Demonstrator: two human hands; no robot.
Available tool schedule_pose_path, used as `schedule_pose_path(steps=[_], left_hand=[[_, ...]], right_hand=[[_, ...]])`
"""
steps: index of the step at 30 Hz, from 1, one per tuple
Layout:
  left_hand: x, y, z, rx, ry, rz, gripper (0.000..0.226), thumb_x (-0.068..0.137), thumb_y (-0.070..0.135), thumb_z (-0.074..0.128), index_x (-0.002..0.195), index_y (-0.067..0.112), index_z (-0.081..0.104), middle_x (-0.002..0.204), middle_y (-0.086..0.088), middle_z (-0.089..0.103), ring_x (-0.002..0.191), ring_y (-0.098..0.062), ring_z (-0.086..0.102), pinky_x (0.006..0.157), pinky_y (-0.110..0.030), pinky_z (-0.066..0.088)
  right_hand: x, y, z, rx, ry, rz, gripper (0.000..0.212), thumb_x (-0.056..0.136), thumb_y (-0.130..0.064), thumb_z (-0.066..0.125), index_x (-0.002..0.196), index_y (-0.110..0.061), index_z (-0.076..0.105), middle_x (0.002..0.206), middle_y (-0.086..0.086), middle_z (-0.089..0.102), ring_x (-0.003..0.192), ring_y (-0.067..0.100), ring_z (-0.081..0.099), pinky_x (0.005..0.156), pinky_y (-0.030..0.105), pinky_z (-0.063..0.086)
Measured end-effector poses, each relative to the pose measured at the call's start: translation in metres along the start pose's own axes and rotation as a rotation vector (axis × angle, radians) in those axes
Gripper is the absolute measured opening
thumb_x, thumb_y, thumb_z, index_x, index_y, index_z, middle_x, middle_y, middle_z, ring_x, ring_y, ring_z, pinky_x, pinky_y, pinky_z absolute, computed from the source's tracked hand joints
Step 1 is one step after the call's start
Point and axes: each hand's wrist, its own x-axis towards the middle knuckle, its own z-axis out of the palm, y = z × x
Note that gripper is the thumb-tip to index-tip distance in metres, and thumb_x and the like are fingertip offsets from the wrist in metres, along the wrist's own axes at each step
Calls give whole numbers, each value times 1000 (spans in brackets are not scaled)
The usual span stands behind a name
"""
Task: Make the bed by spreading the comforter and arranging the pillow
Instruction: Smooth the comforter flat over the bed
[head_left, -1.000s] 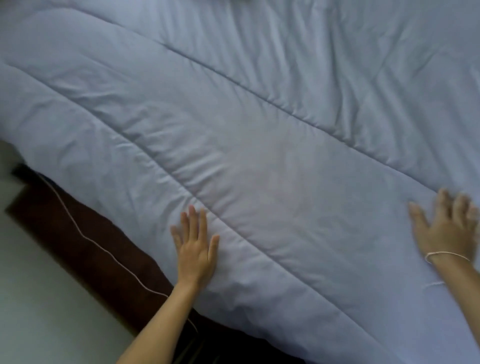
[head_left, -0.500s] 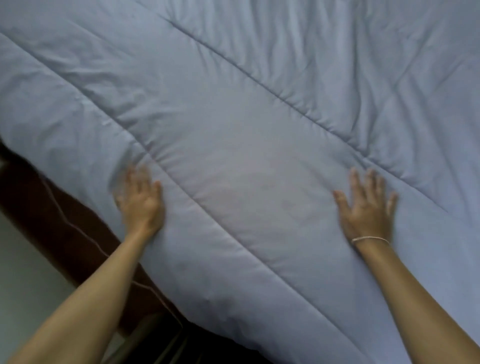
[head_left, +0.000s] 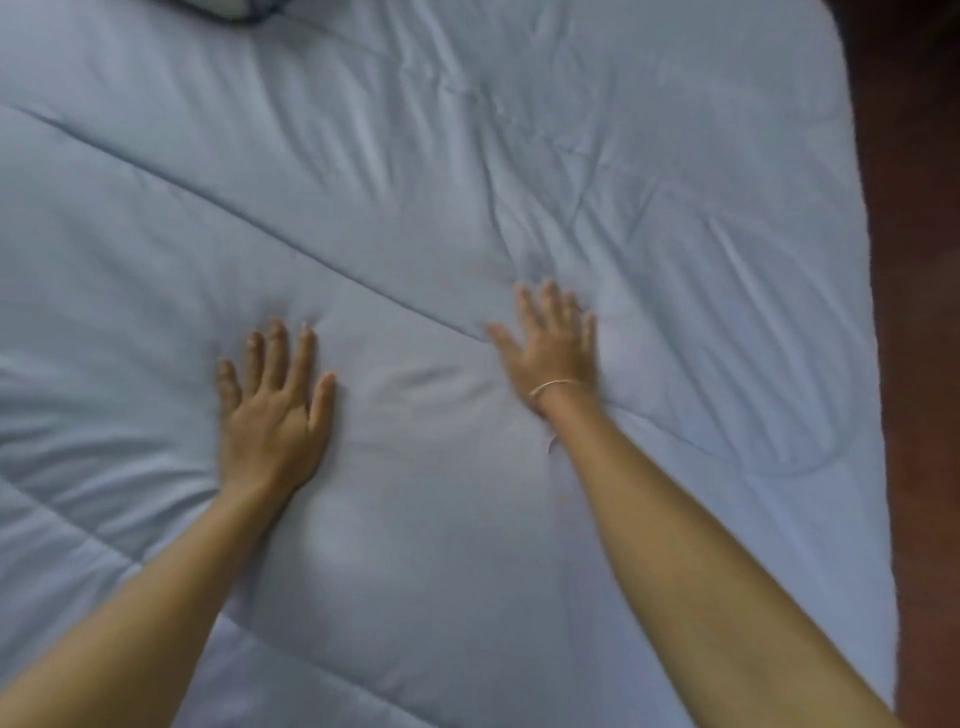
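One comforter (head_left: 467, 156), two hands flat on it.

The light blue comforter fills nearly the whole frame, wrinkled toward the upper right. One left hand (head_left: 272, 410) lies palm down at centre left, fingers straight and slightly spread. One right hand (head_left: 553, 348), blurred, presses flat at centre, fingers extended; one thin band (head_left: 556, 385) circles its wrist. One dark item (head_left: 234, 9) shows at the upper left edge; it cannot be identified. Dark floor (head_left: 919, 364) runs down the right edge.

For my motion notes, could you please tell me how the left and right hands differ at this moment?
The left hand lies nearer the camera and looks fairly sharp; the right hand reaches farther up the comforter and is motion-blurred. The right wrist wears a thin band; the left wrist is bare. Both lie flat, palms down, fingers straight, on the comforter.
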Motion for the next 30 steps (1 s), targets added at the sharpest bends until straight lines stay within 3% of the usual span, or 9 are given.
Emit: schedule_pose_path(steps=[7, 10, 13, 15, 18, 20, 23, 26, 30], left_hand=[[1, 2, 6, -21, 60, 22, 63, 94, 50, 17, 151, 23, 13, 159, -11, 9, 146, -31, 6, 115, -52, -1], [2, -2, 8, -13, 60, 30, 62, 95, 50, 17, 151, 22, 13, 158, -13, 10, 146, -32, 6, 115, -55, 0], [1, 1, 3, -6, 33, 57, 65, 96, 52, 18, 151, 17, 12, 157, -18, 11, 145, -37, 6, 115, -57, 1], [-10, 5, 1, 0, -7, 74, 67, 96, 54, 17, 151, 17, 8, 157, -19, 8, 145, -39, 4, 116, -57, 2], [-43, 14, -2, -4, -59, 122, 69, 96, 57, 17, 151, 17, 7, 157, -20, 6, 144, -41, 3, 116, -56, 2], [-81, 26, -5, 5, -74, 207, 70, 94, 58, 18, 151, 17, 10, 157, -20, 8, 143, -43, 6, 115, -55, 4], [-147, 47, -8, 21, -104, 426, 75, 90, 63, 21, 151, 19, 14, 158, -16, 10, 143, -41, 9, 116, -48, 4], [-215, 65, -4, 81, -164, 702, 85, 85, 73, 22, 149, 18, 23, 157, -16, 14, 144, -37, 11, 117, -48, 3], [-291, 85, 3, 195, -252, 947, 101, 72, 84, 39, 148, 20, 24, 153, -20, 24, 142, -41, 16, 112, -61, 16]], right_hand=[[-89, 212, -32, -46, -16, 458, 68, 92, -65, 17, 151, -32, 9, 161, 1, 3, 148, 22, 1, 118, 52, 2], [-148, 254, -37, -6, -33, 634, 69, 91, -69, 11, 151, -36, 3, 161, -3, -1, 148, 21, -1, 118, 53, 0], [-198, 255, -41, 24, 20, 757, 71, 94, -62, 18, 152, -24, 8, 160, 9, 5, 147, 30, 2, 116, 57, 2], [-228, 223, -38, 37, 107, 616, 72, 93, -56, 26, 152, -16, 14, 159, 16, 10, 146, 36, 6, 114, 58, 4], [-276, 157, -18, 47, 105, 289, 66, 94, -56, 28, 151, -22, 22, 158, 13, 18, 146, 32, 14, 115, 54, 7], [-313, 139, -10, 22, 81, 262, 67, 94, -61, 22, 151, -27, 18, 159, 9, 16, 147, 27, 13, 116, 54, 8], [-370, 155, -7, -4, 42, 258, 79, 88, -72, 20, 152, -27, 12, 160, 7, 10, 148, 26, 8, 117, 55, 6], [-434, 175, -3, -67, -100, 139, 98, 77, -84, 28, 152, -25, 9, 160, 9, 6, 147, 29, 5, 116, 57, 3], [-505, 210, -5, -217, -344, 67, 118, 63, -77, 60, 153, -24, 5, 160, 11, 2, 146, 32, 11, 108, 65, 23]])
